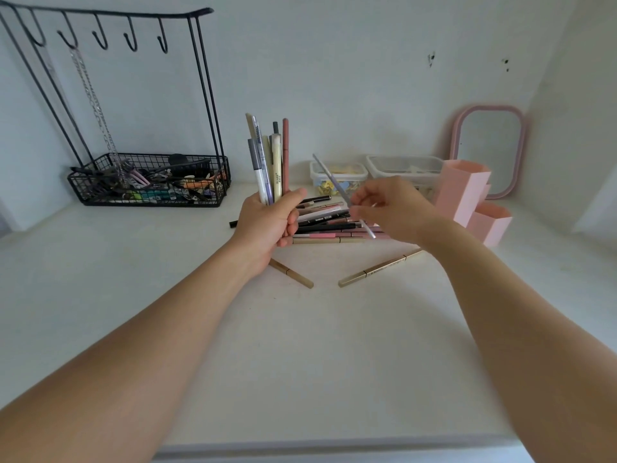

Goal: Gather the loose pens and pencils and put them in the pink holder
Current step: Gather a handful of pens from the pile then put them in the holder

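Observation:
My left hand (267, 222) grips an upright bundle of pens (268, 162), several of them, tips standing above the fist. My right hand (390, 208) pinches one thin grey pen (329, 178), slanted up to the left, just right of the bundle. Under both hands lies a pile of loose pens (329, 223) on the white table. Two gold pencils lie nearer me, one on the left (293, 274) and one on the right (377, 267). The pink holder (462, 192), made of hexagonal tubes, stands at the right, beyond my right hand.
A black wire rack with hooks and a basket of clips (150, 182) stands at the back left. Two clear lidded boxes (339, 175) sit behind the pile. A pink-framed mirror (489, 148) leans on the wall behind the holder. The table's front edge (334, 446) is near me.

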`<state>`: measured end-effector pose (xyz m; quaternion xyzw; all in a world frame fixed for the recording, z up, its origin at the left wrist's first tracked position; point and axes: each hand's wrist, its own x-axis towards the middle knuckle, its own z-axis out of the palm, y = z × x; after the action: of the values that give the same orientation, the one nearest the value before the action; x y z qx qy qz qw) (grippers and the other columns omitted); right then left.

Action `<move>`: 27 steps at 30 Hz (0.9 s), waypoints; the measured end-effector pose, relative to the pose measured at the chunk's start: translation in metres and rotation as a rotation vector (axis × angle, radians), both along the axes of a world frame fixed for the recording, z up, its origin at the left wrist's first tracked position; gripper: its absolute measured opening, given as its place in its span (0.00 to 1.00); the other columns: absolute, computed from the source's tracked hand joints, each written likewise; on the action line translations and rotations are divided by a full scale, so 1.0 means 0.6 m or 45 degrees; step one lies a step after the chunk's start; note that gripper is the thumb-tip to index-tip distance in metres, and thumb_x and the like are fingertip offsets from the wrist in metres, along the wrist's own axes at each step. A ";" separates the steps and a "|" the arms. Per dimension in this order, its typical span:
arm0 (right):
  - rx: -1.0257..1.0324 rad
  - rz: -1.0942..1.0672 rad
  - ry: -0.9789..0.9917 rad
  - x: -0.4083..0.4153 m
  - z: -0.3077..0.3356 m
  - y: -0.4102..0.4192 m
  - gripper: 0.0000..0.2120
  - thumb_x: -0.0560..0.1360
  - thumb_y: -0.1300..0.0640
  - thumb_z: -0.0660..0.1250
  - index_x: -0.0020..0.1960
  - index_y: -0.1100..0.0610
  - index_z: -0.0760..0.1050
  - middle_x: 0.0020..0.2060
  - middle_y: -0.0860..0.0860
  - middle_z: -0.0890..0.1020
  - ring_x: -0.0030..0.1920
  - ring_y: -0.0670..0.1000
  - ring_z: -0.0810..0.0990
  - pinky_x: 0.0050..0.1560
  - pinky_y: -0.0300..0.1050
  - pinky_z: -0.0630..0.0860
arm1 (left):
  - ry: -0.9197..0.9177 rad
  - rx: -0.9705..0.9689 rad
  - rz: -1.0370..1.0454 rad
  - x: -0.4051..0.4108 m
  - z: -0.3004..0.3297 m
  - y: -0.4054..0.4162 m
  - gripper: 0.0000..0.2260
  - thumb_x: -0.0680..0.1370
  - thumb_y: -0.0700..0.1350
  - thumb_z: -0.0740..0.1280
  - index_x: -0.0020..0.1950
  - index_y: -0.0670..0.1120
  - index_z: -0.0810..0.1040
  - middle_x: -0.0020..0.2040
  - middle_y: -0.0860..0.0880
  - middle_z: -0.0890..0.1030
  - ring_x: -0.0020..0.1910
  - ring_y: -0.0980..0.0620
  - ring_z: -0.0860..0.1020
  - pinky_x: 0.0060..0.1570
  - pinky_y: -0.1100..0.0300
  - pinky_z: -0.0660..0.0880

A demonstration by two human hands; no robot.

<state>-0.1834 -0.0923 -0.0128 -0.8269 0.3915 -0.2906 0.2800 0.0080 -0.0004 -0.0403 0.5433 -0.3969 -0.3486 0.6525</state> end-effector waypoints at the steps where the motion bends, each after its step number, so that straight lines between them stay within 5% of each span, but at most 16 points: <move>1: 0.088 0.052 -0.088 0.005 0.002 0.008 0.04 0.75 0.62 0.72 0.49 0.62 0.81 0.36 0.53 0.83 0.33 0.47 0.77 0.39 0.35 0.75 | -0.004 0.000 -0.010 0.000 0.000 0.000 0.11 0.78 0.47 0.73 0.41 0.50 0.72 0.28 0.52 0.73 0.27 0.54 0.71 0.23 0.63 0.64; 5: 0.487 0.255 -0.401 0.021 0.005 0.035 0.07 0.77 0.62 0.70 0.52 0.66 0.78 0.36 0.56 0.84 0.35 0.51 0.80 0.41 0.42 0.81 | -0.013 0.039 -0.080 -0.009 0.003 0.004 0.12 0.78 0.48 0.73 0.39 0.48 0.74 0.29 0.50 0.75 0.28 0.52 0.73 0.24 0.64 0.66; 10: 0.657 0.333 -0.551 0.029 0.006 0.046 0.07 0.76 0.62 0.71 0.52 0.63 0.78 0.40 0.59 0.83 0.37 0.51 0.83 0.41 0.40 0.82 | -0.028 0.072 -0.203 -0.018 0.004 0.009 0.13 0.78 0.55 0.72 0.39 0.50 0.75 0.27 0.52 0.71 0.26 0.54 0.70 0.24 0.64 0.63; 19: 0.505 0.268 -0.607 0.046 -0.007 0.061 0.10 0.73 0.64 0.74 0.51 0.69 0.82 0.35 0.58 0.84 0.34 0.50 0.83 0.40 0.40 0.83 | -0.072 0.053 -0.193 -0.024 0.000 0.008 0.17 0.75 0.61 0.71 0.37 0.48 0.76 0.26 0.52 0.70 0.24 0.55 0.68 0.20 0.65 0.61; 27: 0.458 0.350 -0.648 0.059 -0.014 0.080 0.05 0.74 0.71 0.69 0.50 0.67 0.82 0.40 0.62 0.86 0.37 0.53 0.86 0.46 0.43 0.84 | -0.093 0.002 -0.078 -0.015 -0.008 -0.002 0.15 0.75 0.53 0.75 0.43 0.44 0.77 0.29 0.47 0.72 0.24 0.54 0.68 0.21 0.67 0.62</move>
<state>-0.1481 -0.0445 -0.0215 -0.7103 0.2389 -0.3734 0.5468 -0.0012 -0.0014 -0.0453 0.5439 -0.4364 -0.3487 0.6263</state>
